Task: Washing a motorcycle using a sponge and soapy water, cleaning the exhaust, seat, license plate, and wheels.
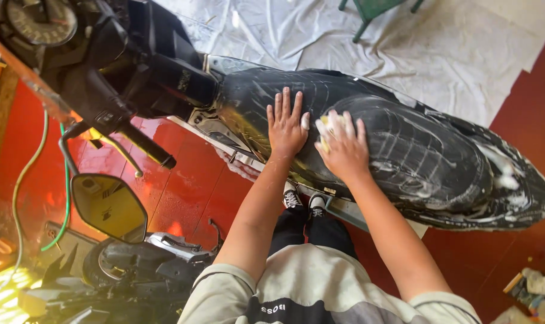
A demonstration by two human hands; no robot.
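Nearest the camera are the person's grey shirt and two bare forearms, reaching forward onto the black scooter seat (404,150), which is streaked with white soap foam. That seat is the landmark: its long axis runs from the handlebar end at the upper left to the tail at the lower right.

On the seat's front half lies the left hand (286,127), palm flat, fingers (282,103) spread apart and holding nothing. Just beside it, toward the tail, the right hand (344,147) presses a yellow sponge (327,125) onto the seat, fingers closed down over it so that only the sponge's front edge shows. The right hand is the nearer one to the broad rear of the seat.

Toward the tail the foamy seat stretches on, with open room for moving. The seat's near edge drops to the red floor (188,186); beyond its far edge lies a pale sheet (440,54). Handlebar grip (148,146) and mirror (107,206) stand left of the seat's front.
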